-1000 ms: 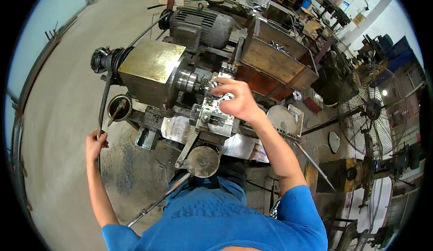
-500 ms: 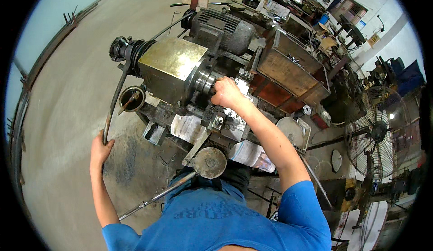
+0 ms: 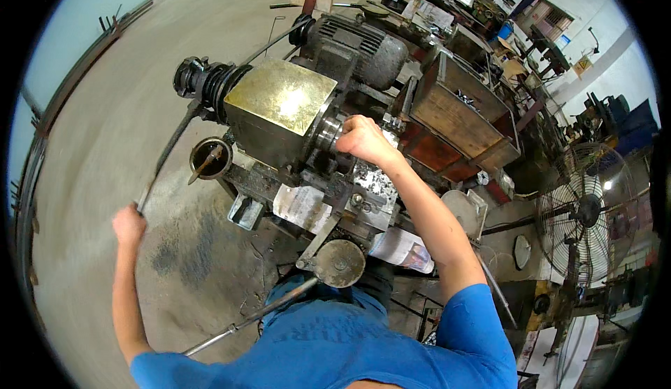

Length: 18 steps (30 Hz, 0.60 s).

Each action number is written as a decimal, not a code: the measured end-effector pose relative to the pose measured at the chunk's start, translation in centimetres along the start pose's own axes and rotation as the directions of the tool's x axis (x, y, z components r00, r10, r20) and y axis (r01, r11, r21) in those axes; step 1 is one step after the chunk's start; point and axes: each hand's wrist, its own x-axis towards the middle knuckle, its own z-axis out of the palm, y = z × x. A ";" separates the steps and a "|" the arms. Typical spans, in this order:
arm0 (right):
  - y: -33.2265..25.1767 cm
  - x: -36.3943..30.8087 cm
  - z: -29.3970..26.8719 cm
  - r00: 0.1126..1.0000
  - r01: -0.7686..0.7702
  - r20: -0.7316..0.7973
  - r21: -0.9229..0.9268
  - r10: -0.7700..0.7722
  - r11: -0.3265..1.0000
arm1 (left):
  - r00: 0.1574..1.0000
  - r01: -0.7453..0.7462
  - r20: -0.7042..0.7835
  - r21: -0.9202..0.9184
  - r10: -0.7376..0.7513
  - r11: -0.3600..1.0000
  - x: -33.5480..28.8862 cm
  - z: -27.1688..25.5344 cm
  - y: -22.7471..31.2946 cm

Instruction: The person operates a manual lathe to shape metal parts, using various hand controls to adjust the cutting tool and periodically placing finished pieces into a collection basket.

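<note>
My left hand [image 3: 129, 224] is closed round the lower end of a long dark lever [image 3: 165, 153], slightly blurred. The lever runs up to the black pulley end [image 3: 204, 81] of a small lathe-like machine. My right hand [image 3: 365, 139] is closed at the front of the shiny steel spindle nose [image 3: 328, 132]; its fingers hide whatever is held there. The spindle comes out of a headstock [image 3: 279, 95] with a bare metal top. Below my right hand lies the metal slide [image 3: 377, 190], with light chips scattered over it.
A dark motor [image 3: 363, 48] sits behind the headstock. A wooden bin [image 3: 454, 106] stands to the right, with a large fan [image 3: 587, 209] beyond. A cup [image 3: 211, 157] with a brush hangs at the left. A round disc [image 3: 340, 263] and a long rod [image 3: 255, 314] are near my body.
My left hand has swung the lever's lower end out to the left. My right hand stays at the spindle. The machine sits a little further right in view.
</note>
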 end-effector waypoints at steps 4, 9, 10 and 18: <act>-1.1 0.3 0.1 0.997 -0.068 0.040 -0.019 0.069 0.997 | 0.944 -0.159 -0.254 0.213 0.212 0.964 6.3 0.3 -5.1; -0.4 -1.9 -0.3 0.992 0.094 -0.087 -0.016 -0.095 0.995 | 0.986 0.032 -0.163 -0.053 -0.040 0.998 5.3 -0.5 -2.9; -0.2 -3.1 -1.0 0.972 0.165 -0.174 0.033 -0.157 0.986 | 0.982 0.025 -0.175 -0.245 -0.070 0.969 5.3 -0.3 -1.4; 6.1 -17.2 -8.2 0.943 -0.002 -0.324 0.234 0.080 0.972 | 0.829 0.366 0.541 -0.713 0.138 0.598 -2.9 14.0 18.5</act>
